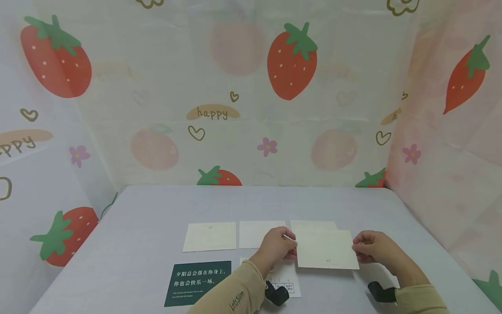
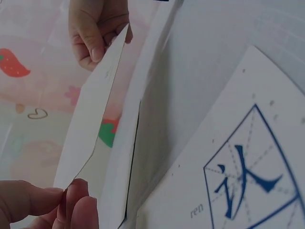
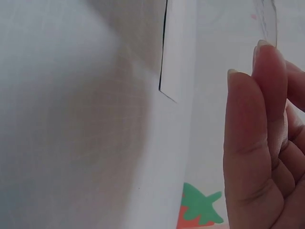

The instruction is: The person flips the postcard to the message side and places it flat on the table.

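Observation:
A cream card [image 1: 327, 250] is held up between both hands, tilted, with a small mark near its lower edge. My left hand [image 1: 276, 244] pinches its left side between thumb and fingers. At the opposite side, my right hand [image 1: 376, 250] pinches the edge; the right wrist view shows these fingertips [image 3: 269, 50] up close at a thin edge. Partly hidden under my left forearm lies a white card [image 1: 288, 279] printed with gridded boxes; a blue character [image 2: 243, 179] shows on it in the left wrist view.
Behind the hands lie a cream card [image 1: 209, 237], a white card [image 1: 251, 233] and another pale card [image 1: 313, 224], partly covered by the raised one. A dark green card [image 1: 188, 283] with white writing is at front left. Strawberry-printed cloth [image 1: 251, 87] surrounds the white table [image 1: 157, 209].

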{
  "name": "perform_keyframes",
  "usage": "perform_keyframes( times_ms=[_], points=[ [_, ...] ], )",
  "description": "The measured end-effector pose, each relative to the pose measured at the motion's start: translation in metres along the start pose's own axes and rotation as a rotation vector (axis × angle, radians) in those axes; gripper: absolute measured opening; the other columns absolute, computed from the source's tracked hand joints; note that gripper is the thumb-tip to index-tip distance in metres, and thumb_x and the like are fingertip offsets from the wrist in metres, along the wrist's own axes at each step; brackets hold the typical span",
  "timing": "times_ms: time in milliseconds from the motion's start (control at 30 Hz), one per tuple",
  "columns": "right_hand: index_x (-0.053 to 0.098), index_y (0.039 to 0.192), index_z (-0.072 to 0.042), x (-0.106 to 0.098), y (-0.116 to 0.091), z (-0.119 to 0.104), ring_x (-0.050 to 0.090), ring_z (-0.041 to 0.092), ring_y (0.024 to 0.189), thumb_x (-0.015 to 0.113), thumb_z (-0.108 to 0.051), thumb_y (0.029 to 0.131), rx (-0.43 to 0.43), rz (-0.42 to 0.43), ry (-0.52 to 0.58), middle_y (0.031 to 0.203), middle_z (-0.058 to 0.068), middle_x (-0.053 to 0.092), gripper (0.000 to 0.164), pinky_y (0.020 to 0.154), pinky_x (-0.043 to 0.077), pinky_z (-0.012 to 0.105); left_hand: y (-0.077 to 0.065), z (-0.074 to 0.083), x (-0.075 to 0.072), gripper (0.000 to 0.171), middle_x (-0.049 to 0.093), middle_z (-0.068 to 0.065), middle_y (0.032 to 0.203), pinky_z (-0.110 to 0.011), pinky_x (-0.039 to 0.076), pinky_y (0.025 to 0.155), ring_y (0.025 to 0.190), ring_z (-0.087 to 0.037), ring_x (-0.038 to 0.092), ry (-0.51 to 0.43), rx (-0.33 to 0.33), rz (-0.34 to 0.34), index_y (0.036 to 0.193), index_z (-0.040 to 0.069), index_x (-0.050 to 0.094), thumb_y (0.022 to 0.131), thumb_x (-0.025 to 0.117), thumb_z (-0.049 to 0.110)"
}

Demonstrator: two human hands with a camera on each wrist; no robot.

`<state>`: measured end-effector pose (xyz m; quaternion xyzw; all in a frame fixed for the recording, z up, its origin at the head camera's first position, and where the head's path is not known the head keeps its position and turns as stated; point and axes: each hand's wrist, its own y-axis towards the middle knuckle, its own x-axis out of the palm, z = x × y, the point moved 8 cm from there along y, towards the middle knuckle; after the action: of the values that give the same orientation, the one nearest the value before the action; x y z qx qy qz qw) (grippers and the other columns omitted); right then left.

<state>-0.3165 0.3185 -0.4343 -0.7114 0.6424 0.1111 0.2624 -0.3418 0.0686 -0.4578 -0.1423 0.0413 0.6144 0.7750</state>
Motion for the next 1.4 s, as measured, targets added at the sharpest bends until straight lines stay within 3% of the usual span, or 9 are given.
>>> perform_keyframes(
  times_ms=[300,667,967,1400],
  points=[
    [0.056,0.091,0.003,-0.001,0.001,0.005,0.057,0.018,0.066,0.061,-0.006,0.085,0.045,0.008,-0.031,0.072,0.005,0.059,0.012,0.062,0.053,0.033,-0.003,-0.003,0.003,0.008,0.062,-0.003,0.067,-0.025,0.052,0.053,0.057,-0.013,0.061,0.028,0.007,-0.037,0.085,0.008,0.060,0.081,0.065,0.004],
    [0.056,0.089,0.002,0.000,0.001,0.012,0.056,0.018,0.066,0.061,-0.006,0.084,0.061,-0.003,-0.036,0.071,0.005,0.057,0.011,0.062,0.053,0.033,-0.005,-0.008,0.006,0.019,0.064,-0.004,0.066,-0.023,0.052,0.054,0.058,-0.013,0.063,0.004,-0.023,-0.054,0.098,0.006,0.060,0.080,0.065,0.003],
    [0.056,0.090,0.001,0.001,0.003,0.026,0.058,0.018,0.064,0.063,-0.007,0.082,0.141,0.017,-0.066,0.072,0.006,0.058,0.013,0.058,0.052,0.032,-0.012,-0.009,0.007,0.021,0.064,-0.004,0.068,-0.023,0.052,0.057,0.060,-0.013,0.063,0.017,-0.024,-0.079,0.103,0.003,0.063,0.082,0.063,0.006],
    [0.056,0.086,0.002,0.005,0.000,0.030,0.057,0.019,0.062,0.063,-0.004,0.082,0.134,-0.006,-0.091,0.069,0.007,0.057,0.011,0.056,0.050,0.033,-0.017,-0.013,0.009,0.022,0.066,-0.004,0.070,-0.022,0.053,0.057,0.061,-0.014,0.065,0.001,-0.050,-0.084,0.103,-0.001,0.065,0.082,0.062,0.007]
  ],
)
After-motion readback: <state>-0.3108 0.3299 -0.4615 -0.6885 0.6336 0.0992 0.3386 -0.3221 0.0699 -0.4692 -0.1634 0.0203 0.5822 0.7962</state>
